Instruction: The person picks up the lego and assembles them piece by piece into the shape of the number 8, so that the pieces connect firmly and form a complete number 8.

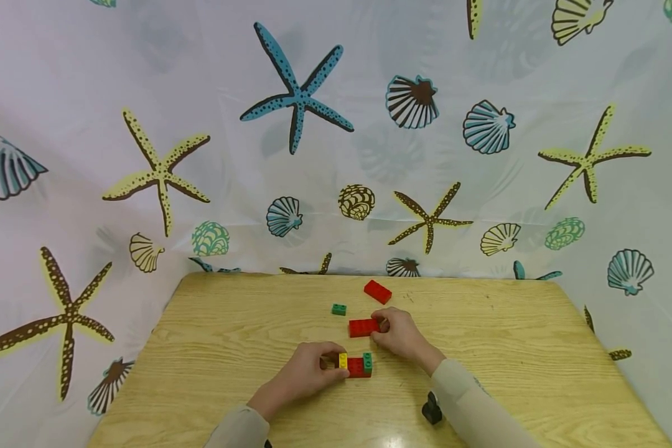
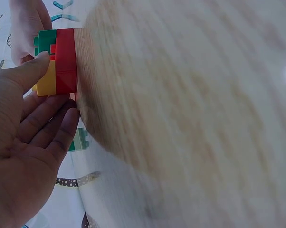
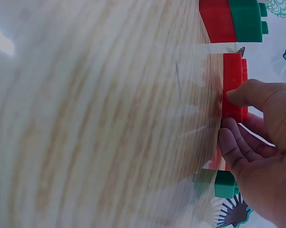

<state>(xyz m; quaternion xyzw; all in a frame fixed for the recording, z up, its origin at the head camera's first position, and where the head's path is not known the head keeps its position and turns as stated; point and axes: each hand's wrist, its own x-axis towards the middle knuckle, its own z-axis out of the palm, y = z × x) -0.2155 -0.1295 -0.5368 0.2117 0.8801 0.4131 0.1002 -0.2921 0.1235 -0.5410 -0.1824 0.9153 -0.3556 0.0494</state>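
Observation:
My left hand [image 1: 310, 368] pinches the left end of a small toy brick assembly. A red brick [image 2: 65, 66] forms its base, with a yellow brick [image 1: 343, 359] on the left end and a green brick [image 1: 367, 362] on the right end. In the left wrist view, the thumb lies against the yellow piece. Behind this assembly, a separate red brick [image 1: 361, 328] lies flat on the table, studs up. My right hand [image 1: 400, 334] grips its right end, with the thumb on its near side in the right wrist view. The fingertips beyond are partly hidden.
A loose small green brick [image 1: 338, 309] lies behind the gripped red brick. Farther back, another red brick [image 1: 378, 292] sits at an angle on the wooden table [image 1: 229, 323]. A black object [image 1: 432, 409] is beside the right forearm. Patterned cloth [image 1: 218, 174] surrounds the table's back and sides.

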